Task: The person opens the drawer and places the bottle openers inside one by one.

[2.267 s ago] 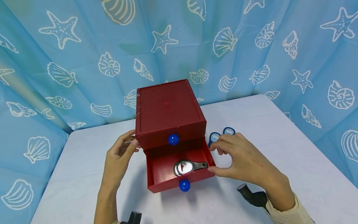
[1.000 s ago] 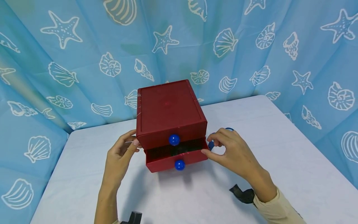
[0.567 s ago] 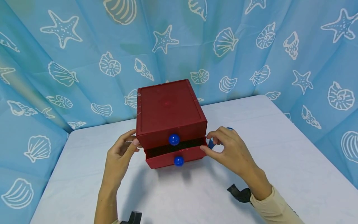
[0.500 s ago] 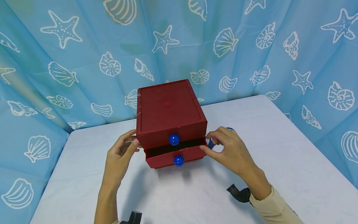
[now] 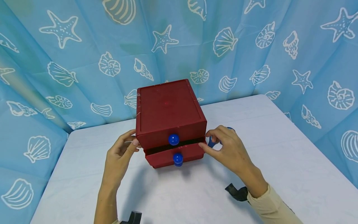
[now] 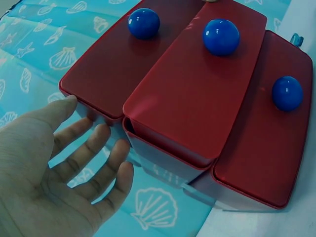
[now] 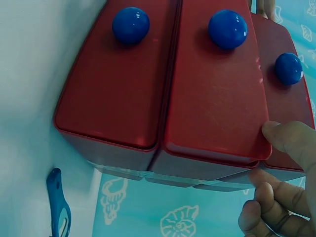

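A dark red drawer cabinet (image 5: 167, 107) with three drawers stands on the table. Its middle drawer (image 5: 190, 152), fitted with a blue knob (image 5: 177, 158), juts out a little, and its inside is mostly hidden. My left hand (image 5: 118, 155) rests at the cabinet's left side, thumb at the front corner of the top drawer (image 6: 108, 69) and fingers loosely spread. On the other side, my right hand (image 5: 230, 149) has its thumb against the right end of the middle drawer's front, with the other fingers bent beside the cabinet. The bottom drawer (image 7: 118, 94) sits flush.
Behind my right hand lies a blue handled item (image 7: 59, 202), with a hole in its end and a pale oval centre. White cloth covers the table (image 5: 173, 199). A blue curtain (image 5: 179, 62) with shell prints hangs behind and at the sides.
The middle drawer has slid inward under my right thumb, hiding the black-handled items seen in it earlier. My right hand has moved in with it; my left hand has stayed in place.
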### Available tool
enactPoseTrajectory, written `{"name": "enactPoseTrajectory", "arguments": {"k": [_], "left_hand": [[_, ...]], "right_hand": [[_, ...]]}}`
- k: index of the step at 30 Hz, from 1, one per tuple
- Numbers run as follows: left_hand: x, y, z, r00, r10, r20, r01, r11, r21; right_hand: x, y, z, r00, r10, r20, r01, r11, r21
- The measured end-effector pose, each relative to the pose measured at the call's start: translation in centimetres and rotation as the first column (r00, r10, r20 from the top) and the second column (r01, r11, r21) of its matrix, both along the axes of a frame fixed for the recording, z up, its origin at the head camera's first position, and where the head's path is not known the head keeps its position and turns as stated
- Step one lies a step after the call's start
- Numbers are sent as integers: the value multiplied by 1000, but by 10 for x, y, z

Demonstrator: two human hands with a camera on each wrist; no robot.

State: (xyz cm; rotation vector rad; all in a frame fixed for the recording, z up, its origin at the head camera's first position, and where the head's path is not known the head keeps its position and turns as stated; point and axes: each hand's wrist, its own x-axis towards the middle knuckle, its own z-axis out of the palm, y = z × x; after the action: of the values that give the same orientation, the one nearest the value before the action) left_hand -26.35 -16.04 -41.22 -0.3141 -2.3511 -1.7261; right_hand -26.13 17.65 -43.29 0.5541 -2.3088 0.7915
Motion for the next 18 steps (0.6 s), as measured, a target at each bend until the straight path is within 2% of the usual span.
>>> {"name": "enactPoseTrajectory", "arguments": {"k": [11, 18], "left_hand": [[-1, 0, -1, 1000, -4, -1, 4, 1000, 27], [-1, -1, -1, 1000, -18, -10, 18, 1000, 1]], "right_hand": [[-3, -1, -3, 999, -29, 18, 29, 1000, -11], [-5, -2, -4, 999, -27, 22, 27, 999, -16]]}}
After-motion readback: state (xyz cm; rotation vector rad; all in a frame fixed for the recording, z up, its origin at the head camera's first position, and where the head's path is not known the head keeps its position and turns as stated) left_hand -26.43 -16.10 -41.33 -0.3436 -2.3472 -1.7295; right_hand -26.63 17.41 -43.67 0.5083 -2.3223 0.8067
